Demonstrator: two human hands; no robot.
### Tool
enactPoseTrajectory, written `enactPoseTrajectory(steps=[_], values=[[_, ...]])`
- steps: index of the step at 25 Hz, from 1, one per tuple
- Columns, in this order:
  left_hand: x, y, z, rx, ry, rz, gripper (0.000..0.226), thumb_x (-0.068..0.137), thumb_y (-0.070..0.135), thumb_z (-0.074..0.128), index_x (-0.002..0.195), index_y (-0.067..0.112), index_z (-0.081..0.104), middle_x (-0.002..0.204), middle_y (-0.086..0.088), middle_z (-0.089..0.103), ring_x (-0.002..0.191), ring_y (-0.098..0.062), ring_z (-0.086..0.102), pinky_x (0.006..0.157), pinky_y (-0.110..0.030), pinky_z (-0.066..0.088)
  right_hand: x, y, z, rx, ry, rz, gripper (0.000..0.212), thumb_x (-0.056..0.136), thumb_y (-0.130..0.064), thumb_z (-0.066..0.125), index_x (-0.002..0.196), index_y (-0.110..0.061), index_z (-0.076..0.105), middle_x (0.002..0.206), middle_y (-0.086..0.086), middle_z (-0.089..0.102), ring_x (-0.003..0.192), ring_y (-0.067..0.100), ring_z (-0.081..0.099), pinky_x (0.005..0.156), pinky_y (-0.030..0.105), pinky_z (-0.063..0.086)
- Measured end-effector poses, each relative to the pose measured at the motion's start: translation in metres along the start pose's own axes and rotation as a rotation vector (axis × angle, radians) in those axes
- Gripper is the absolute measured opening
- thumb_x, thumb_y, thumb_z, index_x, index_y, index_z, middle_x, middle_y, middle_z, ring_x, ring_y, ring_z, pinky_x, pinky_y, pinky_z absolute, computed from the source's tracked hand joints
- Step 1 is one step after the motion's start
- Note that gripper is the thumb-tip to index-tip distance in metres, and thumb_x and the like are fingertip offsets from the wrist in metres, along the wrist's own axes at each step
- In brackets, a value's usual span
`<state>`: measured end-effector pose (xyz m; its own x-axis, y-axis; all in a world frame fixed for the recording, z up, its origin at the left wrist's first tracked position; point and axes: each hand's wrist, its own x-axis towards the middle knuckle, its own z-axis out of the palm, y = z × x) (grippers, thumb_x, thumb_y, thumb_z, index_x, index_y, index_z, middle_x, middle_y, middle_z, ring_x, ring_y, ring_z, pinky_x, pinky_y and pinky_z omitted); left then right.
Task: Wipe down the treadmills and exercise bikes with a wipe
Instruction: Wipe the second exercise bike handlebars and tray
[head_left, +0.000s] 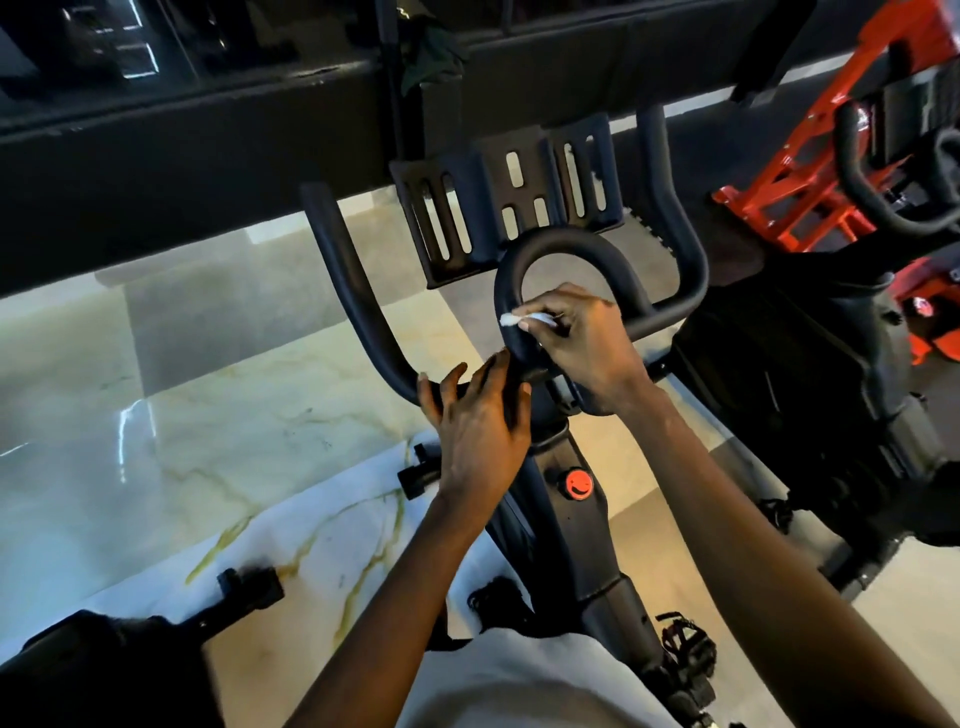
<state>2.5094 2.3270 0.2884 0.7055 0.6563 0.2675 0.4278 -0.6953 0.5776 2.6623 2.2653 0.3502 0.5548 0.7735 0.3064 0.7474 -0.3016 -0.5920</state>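
Step in hand: wiping handlebars of exercise bike (550, 499). Right hand (576, 343) grip pinches white wipe (524, 318) against centre loop (566, 249), at loop's 8 o'clock. Left hand (475, 415) grip clenched round crossbar (657, 317) at 7 o'clock of the loop, steadying. Next, likely: draw wipe round loop; side horns (348, 280) remain.
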Motion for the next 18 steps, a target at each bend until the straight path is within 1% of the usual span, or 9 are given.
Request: enactPoseTrajectory(steps=[2,4,6,7,9,11,12,14,18], values=[[0.007,0.01,0.003,-0.008,-0.03,-0.023,0.059,0.099,0.052,0.029,0.141,0.018,0.053,0.123,-0.005,0.07,0.129,-0.032,0.053,0.117,-0.05,0.014,0.021,0.004,0.003,-0.025,0.061,-0.03,0.016,0.092,-0.016,0.068,0.105,-0.021,0.076,0.104,-0.005,0.067,0.095,0.0,0.058,0.089,0.019,0.049],[0.01,0.015,0.007,0.036,-0.026,-0.042,0.064,0.1,0.053,0.025,0.145,0.015,0.048,0.122,-0.008,0.071,0.13,-0.033,0.053,0.116,-0.051,0.017,0.044,0.009,0.006,-0.034,0.1,-0.004,0.018,0.094,-0.019,0.066,0.109,-0.018,0.075,0.109,0.0,0.067,0.098,0.006,0.06,0.089,0.019,0.048],[0.008,0.017,0.009,0.086,-0.008,-0.053,0.064,0.101,0.052,0.026,0.148,0.014,0.045,0.122,-0.01,0.071,0.132,-0.034,0.052,0.116,-0.055,0.019,0.057,0.015,0.008,-0.009,0.142,0.054,0.02,0.094,-0.02,0.066,0.112,-0.016,0.073,0.111,0.004,0.066,0.098,0.013,0.062,0.086,0.009,0.043],[0.008,0.018,0.009,0.094,-0.003,-0.069,0.063,0.101,0.051,0.028,0.15,0.014,0.042,0.122,-0.011,0.071,0.132,-0.034,0.052,0.117,-0.056,0.02,0.059,0.016,0.009,0.004,0.166,0.075,0.02,0.094,-0.019,0.066,0.112,-0.015,0.073,0.11,0.005,0.066,0.096,0.012,0.062,0.083,0.002,0.038],[0.012,0.023,0.011,0.082,0.009,-0.121,0.062,0.102,0.051,0.032,0.154,0.019,0.033,0.12,-0.008,0.07,0.128,-0.031,0.055,0.116,-0.058,0.022,0.05,0.015,0.012,0.035,0.166,0.062,0.02,0.092,-0.018,0.068,0.111,-0.016,0.074,0.104,0.004,0.066,0.087,0.006,0.059,0.078,-0.002,0.036],[0.022,0.03,0.01,0.054,0.016,-0.147,0.062,0.101,0.046,0.04,0.157,0.022,0.025,0.122,-0.006,0.068,0.116,-0.03,0.062,0.11,-0.058,0.032,0.04,0.014,0.012,0.075,0.095,-0.003,0.021,0.09,-0.019,0.07,0.111,-0.018,0.075,0.097,-0.002,0.062,0.079,0.003,0.056,0.076,0.004,0.041],[0.029,0.034,0.01,0.043,0.018,-0.145,0.063,0.102,0.042,0.043,0.158,0.021,0.024,0.124,-0.006,0.066,0.11,-0.032,0.064,0.102,-0.056,0.039,0.041,0.016,0.01,0.094,0.061,-0.029,0.021,0.09,-0.02,0.071,0.11,-0.019,0.075,0.095,-0.004,0.059,0.078,0.003,0.056,0.075,0.008,0.043],[0.043,0.038,0.009,0.017,0.009,-0.15,0.064,0.103,0.039,0.047,0.158,0.018,0.024,0.128,-0.012,0.062,0.105,-0.037,0.064,0.086,-0.051,0.05,0.054,0.022,0.003,0.109,0.056,-0.036,0.02,0.089,-0.022,0.072,0.109,-0.022,0.076,0.093,-0.005,0.061,0.078,0.003,0.057,0.074,0.01,0.044],[0.052,0.039,0.008,0.025,-0.001,-0.163,0.064,0.103,0.045,0.044,0.158,0.02,0.023,0.129,-0.011,0.056,0.101,-0.036,0.065,0.074,-0.049,0.053,0.079,0.04,-0.014,0.11,0.155,0.017,0.021,0.09,-0.024,0.072,0.11,-0.018,0.076,0.099,0.002,0.071,0.083,0.009,0.066,0.08,0.021,0.055]])
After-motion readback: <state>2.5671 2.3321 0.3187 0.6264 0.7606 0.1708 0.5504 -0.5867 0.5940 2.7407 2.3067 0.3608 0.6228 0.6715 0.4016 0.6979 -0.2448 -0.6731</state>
